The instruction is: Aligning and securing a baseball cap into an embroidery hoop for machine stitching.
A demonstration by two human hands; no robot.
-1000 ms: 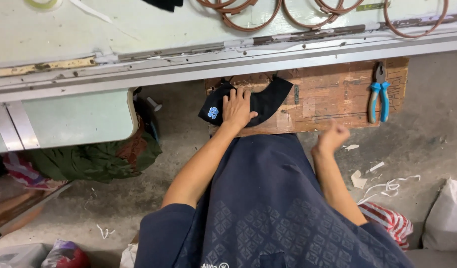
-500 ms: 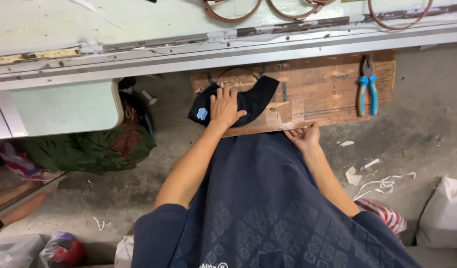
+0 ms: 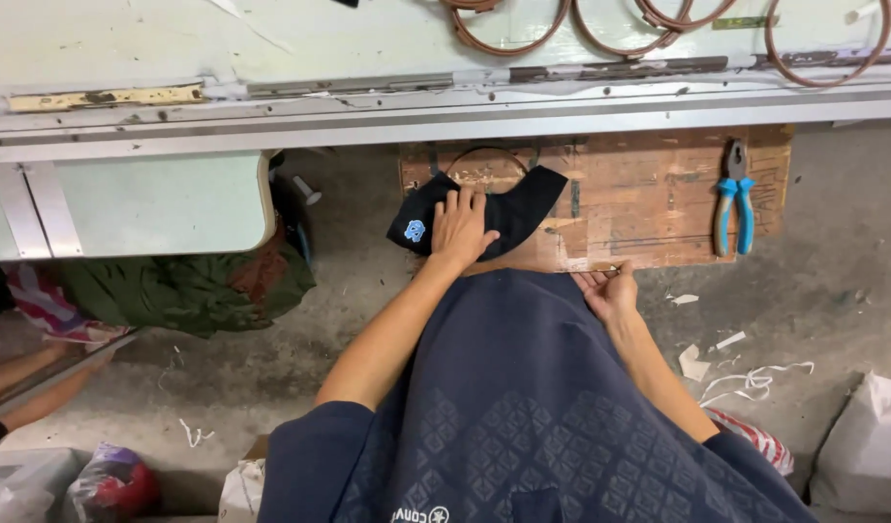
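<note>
Right hand slid down to the wooden board edge, fingers loosely curled, holding nothing | left hand flat on black cloth | pliers off right

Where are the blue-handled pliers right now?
Head view: the pliers lie on the right end of the wooden board, beyond the right hand, apart from it.
</note>
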